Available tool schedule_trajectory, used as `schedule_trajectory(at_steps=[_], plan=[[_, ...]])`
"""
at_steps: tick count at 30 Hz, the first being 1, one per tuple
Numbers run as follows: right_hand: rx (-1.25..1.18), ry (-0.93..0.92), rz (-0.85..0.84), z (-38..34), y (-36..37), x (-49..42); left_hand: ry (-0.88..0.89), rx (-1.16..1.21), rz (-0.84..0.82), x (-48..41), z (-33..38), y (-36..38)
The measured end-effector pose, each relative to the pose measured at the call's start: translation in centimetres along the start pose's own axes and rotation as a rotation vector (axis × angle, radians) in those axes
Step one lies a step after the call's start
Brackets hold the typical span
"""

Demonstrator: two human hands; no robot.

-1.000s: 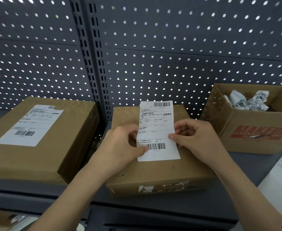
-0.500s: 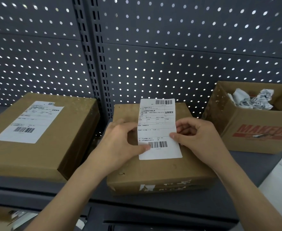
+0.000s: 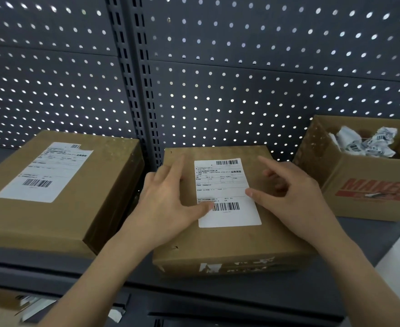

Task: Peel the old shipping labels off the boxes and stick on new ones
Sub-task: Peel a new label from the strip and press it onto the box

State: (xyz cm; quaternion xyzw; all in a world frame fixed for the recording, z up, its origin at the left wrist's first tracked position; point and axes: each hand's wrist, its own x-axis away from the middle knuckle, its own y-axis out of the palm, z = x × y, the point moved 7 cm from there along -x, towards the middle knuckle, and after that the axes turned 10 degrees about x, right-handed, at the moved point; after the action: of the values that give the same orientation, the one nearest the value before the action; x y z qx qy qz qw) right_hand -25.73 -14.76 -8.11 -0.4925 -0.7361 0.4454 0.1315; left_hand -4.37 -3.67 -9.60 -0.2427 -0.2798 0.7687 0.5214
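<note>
At frame centre the flat brown cardboard box [image 3: 227, 208] now carries the white barcoded shipping label [image 3: 225, 192], which you held lifted a moment ago. Your left hand [image 3: 168, 206] and right hand [image 3: 295, 197] have spread flat, gripping nothing, thumbs pressing its edges; smoothing probably remains.

Bare hands [image 3: 170, 204] — sleeveless forearms

Red block letters reading "MAKEU", cut off at the frame edge, mark the front of the open cardboard box [image 3: 369, 194] to the right of the right hand [image 3: 295, 197]. The white shipping label [image 3: 225, 182] between both hands carries barcodes and Chinese print too small to read.
</note>
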Motion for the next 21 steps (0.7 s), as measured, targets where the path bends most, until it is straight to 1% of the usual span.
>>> schedule_trajectory(at_steps=[2, 5, 7, 12, 16, 21], plan=[[0.109, 0.018, -0.09, 0.5, 0.0, 0.1, 0.004, -0.117, 0.009, 0.4, 0.2, 0.3], [0.078, 0.059, -0.241, 1.1, 0.8, 0.5, 0.03, -0.195, 0.03, 0.9, 0.5, 1.0], [0.076, 0.038, -0.286, 0.8, 1.5, 0.8, 0.071, -0.22, 0.047, 1.0, 0.6, 1.4], [0.306, -0.037, -0.326, -0.5, 1.7, 0.7, 0.124, -0.292, 0.01, 0.6, 0.5, 1.6], [0.364, -0.031, -0.306, -0.4, 1.9, 0.1, 0.115, -0.275, -0.037, 0.0, 0.2, 1.6], [0.413, -0.001, -0.261, 0.0, 2.0, -1.6, 0.084, -0.225, -0.029, -1.5, -0.6, 1.5]])
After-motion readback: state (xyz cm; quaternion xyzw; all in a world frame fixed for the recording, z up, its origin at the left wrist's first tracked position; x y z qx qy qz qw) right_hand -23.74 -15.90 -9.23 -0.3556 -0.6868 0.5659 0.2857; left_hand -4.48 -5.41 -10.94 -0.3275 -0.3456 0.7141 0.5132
